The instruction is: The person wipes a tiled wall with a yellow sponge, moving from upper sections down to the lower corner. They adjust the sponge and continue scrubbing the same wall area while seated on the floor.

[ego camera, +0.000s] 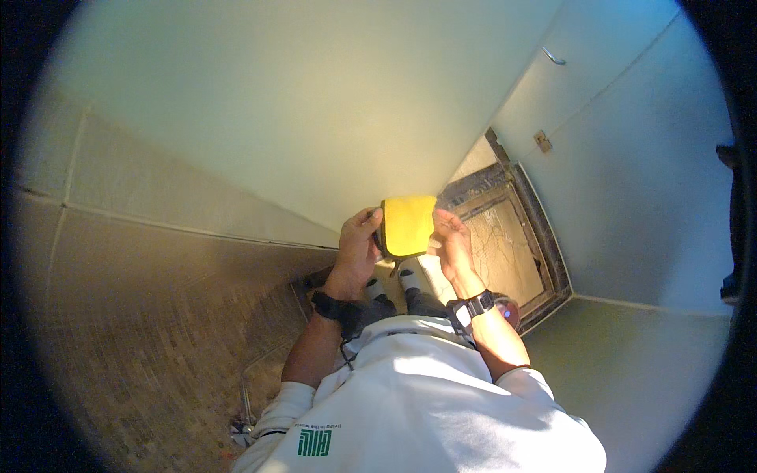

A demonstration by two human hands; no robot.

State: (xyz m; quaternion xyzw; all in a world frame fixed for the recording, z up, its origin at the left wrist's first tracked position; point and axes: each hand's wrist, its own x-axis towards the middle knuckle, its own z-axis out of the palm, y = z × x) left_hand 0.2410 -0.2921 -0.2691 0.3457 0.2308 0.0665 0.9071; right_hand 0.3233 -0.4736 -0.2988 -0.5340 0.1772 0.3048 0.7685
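Observation:
A folded yellow cloth (408,227) with a dark edge is held up in front of me, between both hands. My left hand (357,242) grips its left edge, the thumb lying along the dark border. At the right edge is my right hand (454,239), its fingers closed on the cloth's side. A small dark tag or loop hangs below the cloth. Each wrist wears a dark strapped device.
A pale, smooth panel (284,112) rises before me. To the right stand a bluish wall with a metal handle (553,57) and a dark-framed opening (553,260) low down. A brown tiled surface (148,331) lies at left, with metal fittings (242,430) at lower left.

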